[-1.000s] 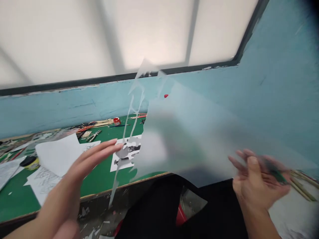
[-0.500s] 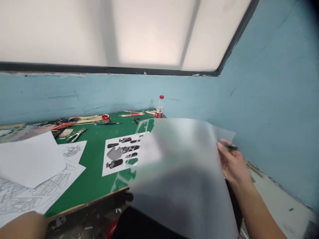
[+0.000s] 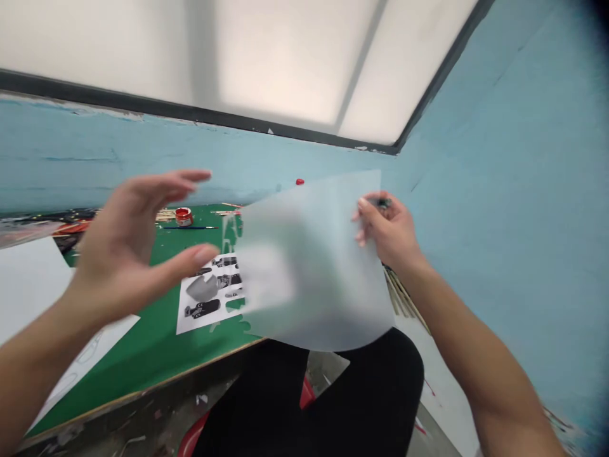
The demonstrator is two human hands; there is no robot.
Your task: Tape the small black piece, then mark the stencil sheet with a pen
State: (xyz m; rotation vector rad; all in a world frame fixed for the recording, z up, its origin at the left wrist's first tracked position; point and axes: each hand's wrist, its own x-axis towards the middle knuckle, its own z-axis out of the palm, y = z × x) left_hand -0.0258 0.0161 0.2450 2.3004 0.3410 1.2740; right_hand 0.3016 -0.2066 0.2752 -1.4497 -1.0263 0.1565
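Note:
My right hand (image 3: 387,228) pinches the right edge of a large translucent plastic sheet (image 3: 309,273), which hangs bowed above my lap and the table edge. Cut-out holes run along the sheet's left side. A small dark green item, too blurred to name, also shows among the right fingers. Left of the sheet, my left hand (image 3: 136,247) is raised with thumb and fingers spread, holding nothing. Beneath and behind it lies a white page with black and grey printed shapes (image 3: 204,292), partly covered by the sheet.
A red paint pot (image 3: 183,217) and a thin paintbrush (image 3: 190,227) are at the back of the green table (image 3: 166,343). White papers (image 3: 28,279) lie at left. A red bottle cap (image 3: 299,181) shows behind the sheet. The blue wall (image 3: 499,190) stands close at right.
My left hand has come up from the lower left corner and opened. My right hand has raised the sheet and moved it leftward. The view has shifted slightly.

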